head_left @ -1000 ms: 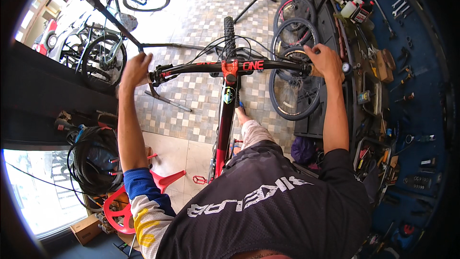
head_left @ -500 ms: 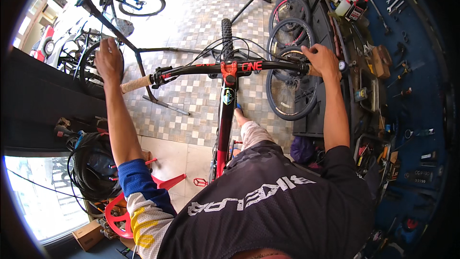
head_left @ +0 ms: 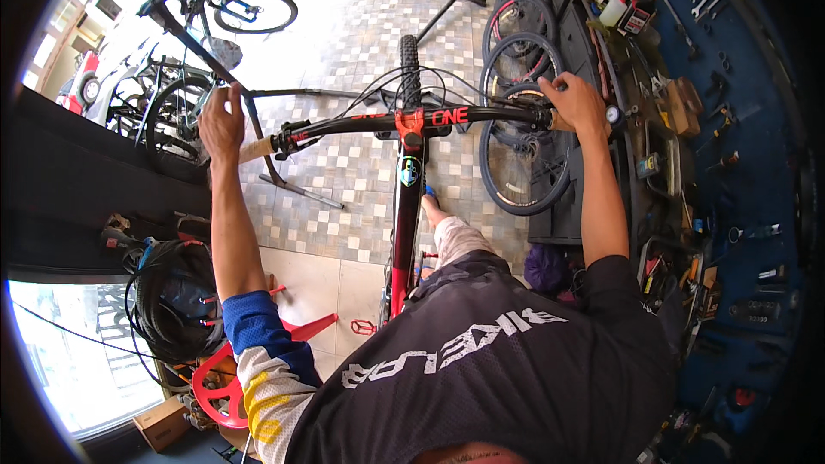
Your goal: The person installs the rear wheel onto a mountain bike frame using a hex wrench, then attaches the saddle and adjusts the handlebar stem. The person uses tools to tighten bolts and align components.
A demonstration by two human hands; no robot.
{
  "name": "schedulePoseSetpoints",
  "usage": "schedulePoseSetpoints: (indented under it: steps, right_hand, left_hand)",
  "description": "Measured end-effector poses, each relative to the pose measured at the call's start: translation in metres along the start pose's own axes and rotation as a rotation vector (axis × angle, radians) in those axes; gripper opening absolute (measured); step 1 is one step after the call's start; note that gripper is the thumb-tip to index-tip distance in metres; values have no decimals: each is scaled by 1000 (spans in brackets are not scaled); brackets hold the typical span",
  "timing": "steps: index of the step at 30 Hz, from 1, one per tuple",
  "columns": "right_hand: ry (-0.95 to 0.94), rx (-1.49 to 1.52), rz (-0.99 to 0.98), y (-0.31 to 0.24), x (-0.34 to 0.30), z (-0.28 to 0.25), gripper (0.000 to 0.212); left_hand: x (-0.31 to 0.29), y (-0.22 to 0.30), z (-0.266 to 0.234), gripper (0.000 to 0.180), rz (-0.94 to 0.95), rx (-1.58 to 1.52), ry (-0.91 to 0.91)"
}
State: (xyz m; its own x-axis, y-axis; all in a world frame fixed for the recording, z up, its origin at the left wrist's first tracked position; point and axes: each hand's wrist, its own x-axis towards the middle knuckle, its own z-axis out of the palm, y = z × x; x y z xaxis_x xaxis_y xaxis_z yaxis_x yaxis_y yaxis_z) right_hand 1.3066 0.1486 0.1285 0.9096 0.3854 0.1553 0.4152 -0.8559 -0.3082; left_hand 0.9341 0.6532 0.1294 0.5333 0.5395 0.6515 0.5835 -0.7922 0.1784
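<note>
Looking down on a black-and-red mountain bike at the centre, upright between 2 bare arms, front tyre pointing away. Across it, a wide black handlebar with red lettering, clamped by a red stem. At the far left end, overlapping a tan handle sleeve, the left grip: fingers loosely curled and spread, pinching nothing visible. At the opposite end, the right grip: thumb raised, apart from half-bent fingers, heel of the hand over the bar. Cannot tell, for either, about firm contact. Beneath, a patterned tile floor. To the right, loose bicycle wheels beside a blue tool wall. To the left, coiled black tyres and a red plastic chair.
</note>
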Motion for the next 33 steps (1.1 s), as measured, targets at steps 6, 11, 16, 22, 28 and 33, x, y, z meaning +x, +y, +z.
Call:
schedulePoseSetpoints:
  steps: [6, 11, 16, 22, 28, 33]
  right_hand:
    - [-50, -15, 32, -2, -4, -3, 59]
    - [5, -34, 25, 2, -11, -2, 58]
    - [3, -22, 34, -3, -11, -3, 57]
    - [82, -68, -14, -6, -12, -3, 57]
    - [393, 91, -142, -36, -8, -52, 60]
    - [228, -207, -284, -17, 1, 15, 48]
  left_hand:
    - [-13, 16, 2, 55, -73, -181, -427]
    - [-21, 33, 5, 73, -60, -55, -652]
    - [-22, 30, 2, 73, -56, -64, -651]
    - [-21, 28, 3, 62, -21, -95, -637]
    - [-23, 25, 3, 55, -16, -113, -590]
    - [-24, 31, 2, 55, -10, -83, -546]
